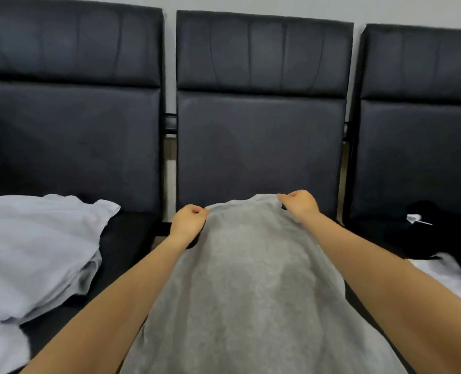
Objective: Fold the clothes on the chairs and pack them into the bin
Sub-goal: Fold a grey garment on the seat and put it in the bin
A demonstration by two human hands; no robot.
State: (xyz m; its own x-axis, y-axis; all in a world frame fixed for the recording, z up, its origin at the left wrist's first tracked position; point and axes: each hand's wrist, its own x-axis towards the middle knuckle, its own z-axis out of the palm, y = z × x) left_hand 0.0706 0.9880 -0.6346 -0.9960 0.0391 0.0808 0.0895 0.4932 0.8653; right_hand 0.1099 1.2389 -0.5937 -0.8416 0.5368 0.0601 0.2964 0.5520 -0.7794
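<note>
Grey garment held by both far corners over the middle chair

Left hand [187, 221] and right hand [299, 205] each pinched a far corner of the grey garment [240, 279], fingers curled tight on the hem; the cloth ran from the rear edge of the middle chair [259, 147] seat back towards the person. Judged light, soft and limp, sagging between grips; corners and hem gave the best hold. The bin was not in view
</note>
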